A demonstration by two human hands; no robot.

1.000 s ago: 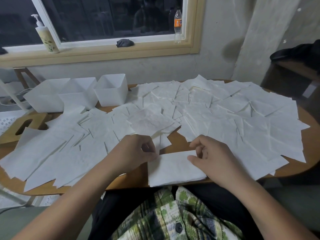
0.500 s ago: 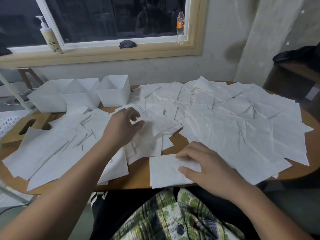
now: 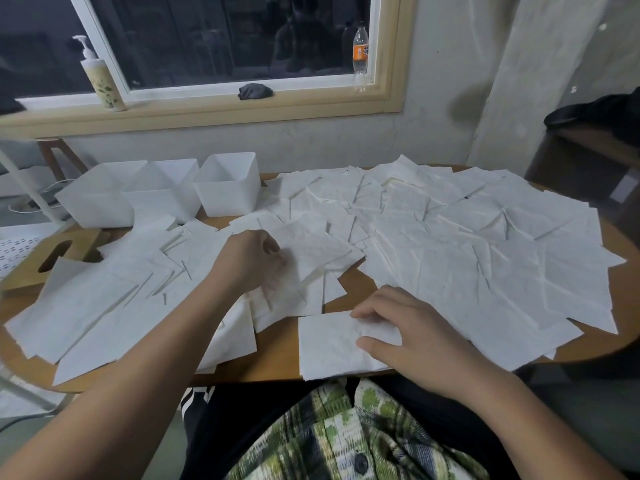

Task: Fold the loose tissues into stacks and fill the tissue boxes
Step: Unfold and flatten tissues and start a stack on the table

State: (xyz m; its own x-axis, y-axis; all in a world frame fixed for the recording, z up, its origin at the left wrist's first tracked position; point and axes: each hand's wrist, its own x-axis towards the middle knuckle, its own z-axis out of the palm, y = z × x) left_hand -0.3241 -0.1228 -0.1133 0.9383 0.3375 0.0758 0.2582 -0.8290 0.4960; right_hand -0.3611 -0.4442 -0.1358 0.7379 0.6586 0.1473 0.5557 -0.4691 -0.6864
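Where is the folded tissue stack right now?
Head view, centre-right at the table near edge: the folded tissue stack lies under the right hand, just before the loose tissues.

White tissues (image 3: pixel 450 258), white boxes (image 3: pixel 227 183), tan table (image 3: pixel 277 362) (green plaid shirt (image 3: pixel 346 441))

We face a dark window (image 3: pixel 221 36) set in a pale wooden frame (image 3: pixel 391 64). On its sill stand a pump bottle (image 3: pixel 100 81) at the left and a clear bottle with an orange label (image 3: pixel 360 57) at the right, with a dark crumpled cloth (image 3: pixel 254 91) between them. Below runs a rough, pale wall (image 3: pixel 346 140). The wooden surface (image 3: pixel 277 362) has a rounded edge, and dark furniture (image 3: pixel 571 157) stands at the right.
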